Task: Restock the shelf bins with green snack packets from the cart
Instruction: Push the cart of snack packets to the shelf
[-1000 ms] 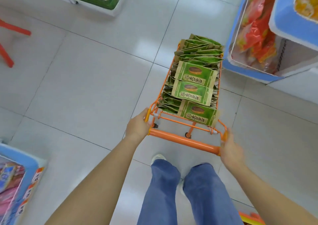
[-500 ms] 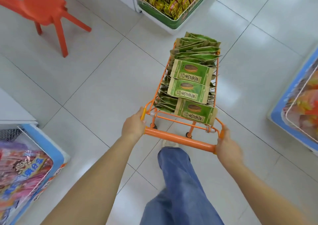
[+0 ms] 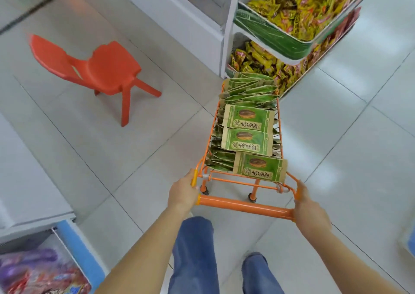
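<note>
Tiled aisle: both hands, left hand [image 3: 182, 194] and right hand [image 3: 308, 206], wrapped round cart [image 3: 246, 205] handle; green packets [image 3: 247, 134] lie ahead, lengthwise toward shelf bins [image 3: 271, 35].

Both arms extended forward. Left hand [image 3: 183, 193] grips left end of cart handle [image 3: 246, 206], fingers curled; right hand [image 3: 308, 208] grips right end likewise. Legs in jeans below.

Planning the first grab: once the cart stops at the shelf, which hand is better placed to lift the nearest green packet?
Probably the right hand. The nearest green paper snack packet lies at the orange wire cart's right rear corner, just ahead of that grip; the left hand would reach across.
</note>
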Available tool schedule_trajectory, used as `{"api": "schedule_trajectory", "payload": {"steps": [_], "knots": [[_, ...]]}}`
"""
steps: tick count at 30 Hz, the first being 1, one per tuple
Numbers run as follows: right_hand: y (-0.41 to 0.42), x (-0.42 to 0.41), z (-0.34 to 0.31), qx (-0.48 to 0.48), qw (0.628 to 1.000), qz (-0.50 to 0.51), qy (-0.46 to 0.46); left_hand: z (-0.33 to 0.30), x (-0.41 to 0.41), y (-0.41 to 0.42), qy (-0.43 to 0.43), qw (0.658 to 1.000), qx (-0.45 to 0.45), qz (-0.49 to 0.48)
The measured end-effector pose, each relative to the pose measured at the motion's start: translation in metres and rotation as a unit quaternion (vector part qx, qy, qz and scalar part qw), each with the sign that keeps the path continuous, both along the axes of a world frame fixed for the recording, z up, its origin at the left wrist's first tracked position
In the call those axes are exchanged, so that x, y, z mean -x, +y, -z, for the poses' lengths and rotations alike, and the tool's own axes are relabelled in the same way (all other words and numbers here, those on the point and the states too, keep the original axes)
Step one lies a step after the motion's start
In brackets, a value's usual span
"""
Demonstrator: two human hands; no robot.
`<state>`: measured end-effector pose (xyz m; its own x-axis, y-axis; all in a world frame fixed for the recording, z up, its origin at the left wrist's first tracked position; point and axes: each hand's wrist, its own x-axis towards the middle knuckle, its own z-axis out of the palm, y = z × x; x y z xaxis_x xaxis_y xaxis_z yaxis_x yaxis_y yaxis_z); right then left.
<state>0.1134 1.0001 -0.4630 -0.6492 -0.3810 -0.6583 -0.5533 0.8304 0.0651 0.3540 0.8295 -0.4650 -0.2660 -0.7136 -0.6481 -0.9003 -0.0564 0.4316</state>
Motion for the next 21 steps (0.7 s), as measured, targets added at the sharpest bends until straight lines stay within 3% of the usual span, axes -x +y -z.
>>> {"api": "schedule_trajectory", "payload": {"steps": [11, 21], "knots": [[-0.204, 0.010, 0.006, 0.024, 0.999, 0.005, 0.037, 0.008, -0.001, -0.193, 0.025, 0.997, -0.070, -0.018], [-0.357, 0.039, 0.001, -0.029, 0.999, -0.030, 0.034, 0.004, 0.021, -0.323, -0.025, 0.994, -0.091, 0.062]]}}
